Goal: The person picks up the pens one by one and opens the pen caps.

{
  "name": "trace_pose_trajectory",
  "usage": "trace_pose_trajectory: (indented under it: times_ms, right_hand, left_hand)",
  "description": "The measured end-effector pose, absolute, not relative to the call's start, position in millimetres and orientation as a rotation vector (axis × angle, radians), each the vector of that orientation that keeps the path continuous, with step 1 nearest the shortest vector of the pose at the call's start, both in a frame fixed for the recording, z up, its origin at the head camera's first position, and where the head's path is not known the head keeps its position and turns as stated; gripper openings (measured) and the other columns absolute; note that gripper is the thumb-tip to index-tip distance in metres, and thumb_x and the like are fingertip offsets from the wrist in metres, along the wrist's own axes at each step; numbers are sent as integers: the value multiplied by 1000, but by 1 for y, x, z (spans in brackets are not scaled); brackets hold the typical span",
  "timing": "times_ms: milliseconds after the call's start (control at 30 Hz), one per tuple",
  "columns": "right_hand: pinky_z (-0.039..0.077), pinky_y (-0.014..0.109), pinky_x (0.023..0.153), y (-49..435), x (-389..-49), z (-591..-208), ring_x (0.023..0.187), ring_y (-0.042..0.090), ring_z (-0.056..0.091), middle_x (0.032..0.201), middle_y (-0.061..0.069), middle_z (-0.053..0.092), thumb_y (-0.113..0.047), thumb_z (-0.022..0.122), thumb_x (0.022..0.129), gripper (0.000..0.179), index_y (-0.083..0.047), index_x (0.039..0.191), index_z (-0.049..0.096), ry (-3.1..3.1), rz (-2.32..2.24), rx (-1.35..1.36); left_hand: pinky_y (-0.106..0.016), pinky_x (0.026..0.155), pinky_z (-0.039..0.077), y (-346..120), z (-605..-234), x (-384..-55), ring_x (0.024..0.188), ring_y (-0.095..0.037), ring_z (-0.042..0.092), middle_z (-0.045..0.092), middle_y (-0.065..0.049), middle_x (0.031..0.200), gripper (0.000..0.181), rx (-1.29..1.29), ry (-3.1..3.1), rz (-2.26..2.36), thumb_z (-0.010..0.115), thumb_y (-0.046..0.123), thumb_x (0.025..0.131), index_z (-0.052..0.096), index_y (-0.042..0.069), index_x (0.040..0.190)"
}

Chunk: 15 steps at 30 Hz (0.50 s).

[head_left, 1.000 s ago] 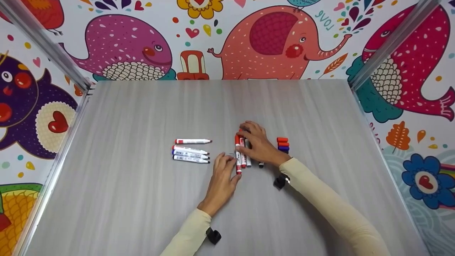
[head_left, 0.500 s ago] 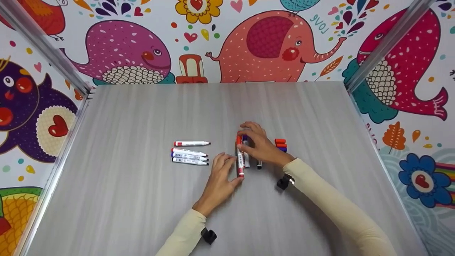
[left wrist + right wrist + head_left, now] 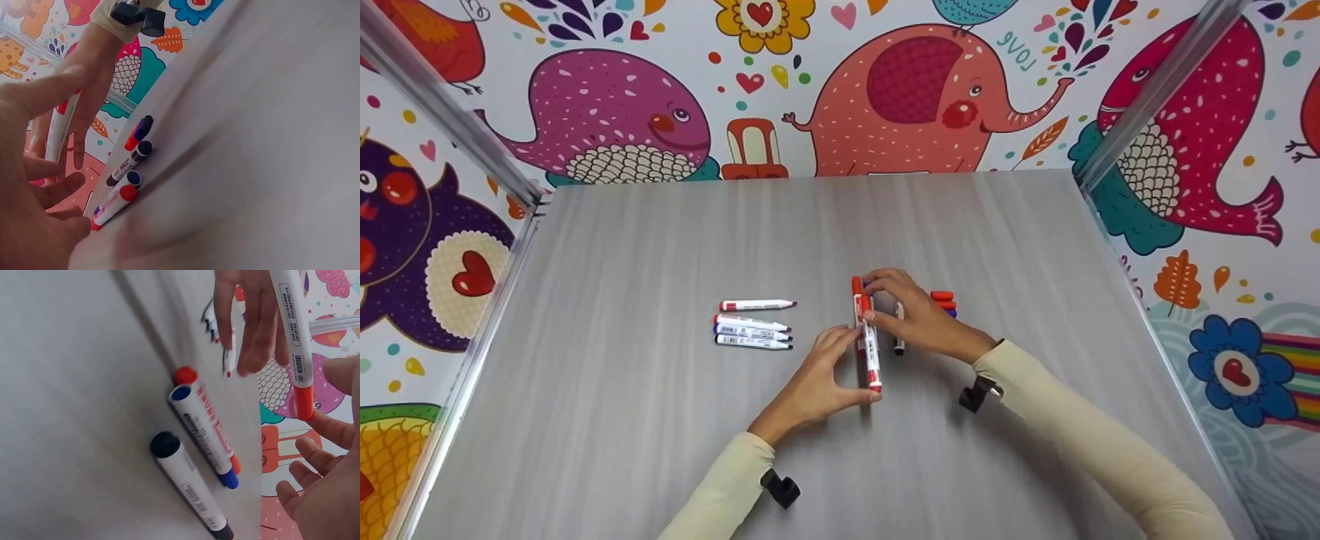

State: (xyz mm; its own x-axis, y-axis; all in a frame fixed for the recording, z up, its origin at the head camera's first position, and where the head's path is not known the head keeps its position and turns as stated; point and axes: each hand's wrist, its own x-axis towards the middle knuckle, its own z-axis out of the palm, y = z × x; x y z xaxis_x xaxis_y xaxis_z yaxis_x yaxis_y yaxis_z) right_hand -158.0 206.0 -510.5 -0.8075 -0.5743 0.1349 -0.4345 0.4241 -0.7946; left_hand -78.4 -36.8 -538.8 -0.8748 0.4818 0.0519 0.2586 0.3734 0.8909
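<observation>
A white marker with a red cap [image 3: 872, 352] is held above the table between both hands. My left hand [image 3: 814, 386] has its thumb at the marker's near end and its fingers curved beside the barrel. My right hand [image 3: 921, 319] pinches the cap end, as the red cap [image 3: 304, 404] in the right wrist view shows. Beneath lie another red marker [image 3: 218, 430], a blue marker [image 3: 205, 441] and a black marker [image 3: 194, 486]. The red and blue ones lie side by side, with the black one apart. In the head view, the blue one is largely hidden.
Several uncapped markers [image 3: 753, 333] lie on the left of the grey table [image 3: 660, 240], tips pointing right. Loose caps [image 3: 943, 305] in red and blue sit right of the right hand; a black cap [image 3: 145, 126] shows in the left wrist view. Patterned walls enclose the table.
The red-capped marker has come up off the table and toward the person. My left thumb has moved to its near end, and my right hand has stayed at the cap. The view has shifted slightly.
</observation>
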Motion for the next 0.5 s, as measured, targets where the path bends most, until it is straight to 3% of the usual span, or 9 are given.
trace_pose_trajectory:
  times_ms: [267, 400, 500]
  right_hand:
    - [39, 62, 123, 210, -148, -500, 147, 29, 50, 154, 16, 56, -27, 76, 107, 44, -5, 143, 62, 2426, -1424, -884]
    - [44, 65, 117, 210, -141, -500, 136, 34, 59, 143, 13, 65, -24, 76, 106, 40, -9, 141, 62, 2422, -1469, -783]
    - [47, 61, 115, 208, -136, -501, 131, 33, 63, 140, 15, 67, -21, 75, 107, 41, -6, 142, 60, 2422, -1516, -727]
  left_hand:
    - [-58, 127, 34, -37, -535, -80, 157, -33, 39, 43, -14, 170, 101, 721, 2237, 1538, 95, 31, 86, 43, 6, 168]
    - [-54, 130, 30, -36, -535, -79, 160, -35, 37, 37, -20, 173, 102, 680, 2006, 1662, 90, 24, 90, 32, 3, 172]
    - [-53, 128, 33, -35, -535, -78, 158, -40, 41, 45, -26, 167, 99, 668, 1805, 1791, 85, 12, 93, 26, -1, 172]
